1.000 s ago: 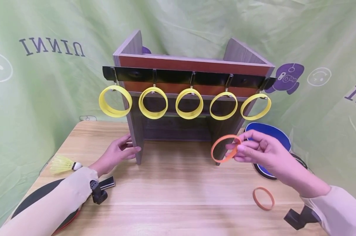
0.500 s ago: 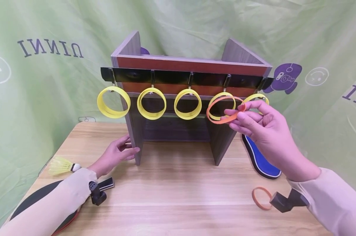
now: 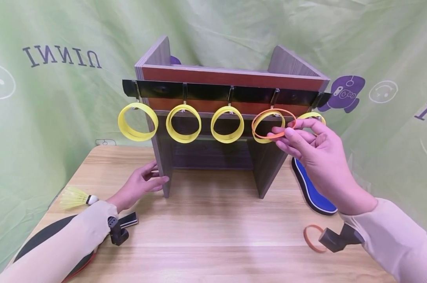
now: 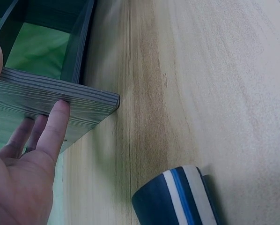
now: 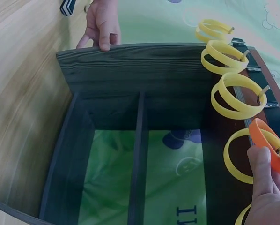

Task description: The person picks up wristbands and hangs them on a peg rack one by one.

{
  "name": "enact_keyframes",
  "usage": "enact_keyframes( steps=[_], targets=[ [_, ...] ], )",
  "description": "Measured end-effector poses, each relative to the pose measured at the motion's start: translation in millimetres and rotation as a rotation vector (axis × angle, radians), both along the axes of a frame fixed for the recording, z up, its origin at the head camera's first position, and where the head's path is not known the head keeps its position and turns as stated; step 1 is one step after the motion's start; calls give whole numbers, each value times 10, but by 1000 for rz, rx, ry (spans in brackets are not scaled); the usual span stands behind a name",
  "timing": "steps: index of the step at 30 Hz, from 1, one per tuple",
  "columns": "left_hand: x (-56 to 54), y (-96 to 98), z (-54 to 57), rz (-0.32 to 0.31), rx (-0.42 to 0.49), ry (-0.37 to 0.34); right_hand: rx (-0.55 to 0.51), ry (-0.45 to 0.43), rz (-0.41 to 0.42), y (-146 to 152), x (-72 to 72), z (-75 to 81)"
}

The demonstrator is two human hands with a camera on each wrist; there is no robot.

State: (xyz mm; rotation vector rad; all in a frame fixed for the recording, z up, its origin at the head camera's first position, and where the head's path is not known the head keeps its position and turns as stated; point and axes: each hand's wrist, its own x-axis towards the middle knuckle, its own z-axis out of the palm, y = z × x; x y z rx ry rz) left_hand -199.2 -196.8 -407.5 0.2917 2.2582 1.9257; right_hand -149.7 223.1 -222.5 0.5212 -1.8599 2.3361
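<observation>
My right hand (image 3: 319,149) pinches an orange wristband (image 5: 259,133) between thumb and fingers at the second hook from the right. The hook's tip shows inside the orange band in the right wrist view, and a yellow wristband (image 5: 230,164) hangs there too. More yellow wristbands (image 3: 215,134) hang from the other hooks on the black rail (image 3: 206,92). That rail runs across the front of a grey wooden shelf (image 3: 231,74). My left hand (image 3: 139,184) grips the front edge of its left side panel (image 4: 84,117), fingers on the outer face, thumb at the edge.
A second orange wristband (image 3: 308,239) lies at the table's right, partly behind the wrist camera. Beyond is a blue, white-trimmed case (image 3: 314,194). A yellow shuttlecock (image 3: 75,197) and a black table tennis bat (image 3: 40,236) lie left, the bat partly under the left sleeve.
My right hand has raised the orange wristband from below the rail to the second hook from the right, moving only slightly in the last half second. The left hand stays on the panel.
</observation>
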Motion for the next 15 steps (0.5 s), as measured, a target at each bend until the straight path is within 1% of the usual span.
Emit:
enact_keyframes(
  steps=[10, 15],
  targets=[
    [-4, -7, -10, 2, -3, -3, 70, -38, -11, 19, -11, -86],
    [-6, -7, -11, 1, -9, -2, 94, -55, 7, 25, 2, -107]
  ],
)
